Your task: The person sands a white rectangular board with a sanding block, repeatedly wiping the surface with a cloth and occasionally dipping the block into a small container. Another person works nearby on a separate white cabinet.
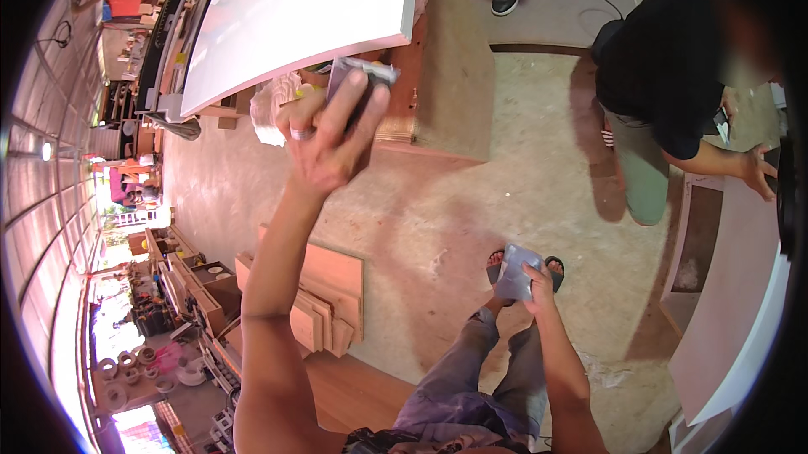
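My left hand, wearing a ring, is stretched forward and grips a small dark block with a grey sheet-like edge. This block is just below the near edge of a white panel; whether it touches the panel is unclear. Low in front of my legs, my right hand pinches a silvery-grey flat sheet or packet between thumb and fingers. My sandalled feet show behind it on the concrete floor.
At right, a co-worker kneels by another white panel. A second person's shoe shows at the top. Wooden boards lean at lower left, near a cluttered bench with tape rolls. A plywood box stands ahead.
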`<action>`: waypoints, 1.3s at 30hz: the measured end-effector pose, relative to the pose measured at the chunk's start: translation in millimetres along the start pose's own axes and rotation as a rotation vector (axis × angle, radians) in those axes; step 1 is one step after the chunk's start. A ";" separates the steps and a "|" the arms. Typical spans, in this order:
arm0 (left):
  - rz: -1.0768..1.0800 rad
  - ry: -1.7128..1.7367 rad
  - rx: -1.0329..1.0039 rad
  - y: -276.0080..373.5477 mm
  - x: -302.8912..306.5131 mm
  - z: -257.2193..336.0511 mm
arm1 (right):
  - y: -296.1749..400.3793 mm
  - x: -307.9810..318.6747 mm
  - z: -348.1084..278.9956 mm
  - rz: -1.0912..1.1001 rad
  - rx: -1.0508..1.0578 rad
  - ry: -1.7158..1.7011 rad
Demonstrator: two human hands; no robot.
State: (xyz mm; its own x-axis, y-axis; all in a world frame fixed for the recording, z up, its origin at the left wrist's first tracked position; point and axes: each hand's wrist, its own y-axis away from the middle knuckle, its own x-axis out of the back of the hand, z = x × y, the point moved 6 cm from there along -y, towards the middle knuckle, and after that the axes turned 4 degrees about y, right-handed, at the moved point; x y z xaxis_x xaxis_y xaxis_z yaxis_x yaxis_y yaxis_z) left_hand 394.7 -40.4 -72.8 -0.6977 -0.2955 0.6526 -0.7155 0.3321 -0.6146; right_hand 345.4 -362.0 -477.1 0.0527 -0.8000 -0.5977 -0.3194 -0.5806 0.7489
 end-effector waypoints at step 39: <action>-1.097 0.365 0.884 -202.9 -24.8 -84.5 | 207.9 -172.4 -342.5 -0.462 0.091 0.108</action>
State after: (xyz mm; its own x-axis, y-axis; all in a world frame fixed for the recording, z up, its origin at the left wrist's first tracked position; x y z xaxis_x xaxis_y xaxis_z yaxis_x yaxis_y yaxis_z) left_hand 560.2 -24.8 73.2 0.1541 0.2510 0.9556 -0.7542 -0.5949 0.2779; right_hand 594.0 -396.6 -120.3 0.3047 -0.4753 -0.8254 -0.3207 -0.8672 0.3809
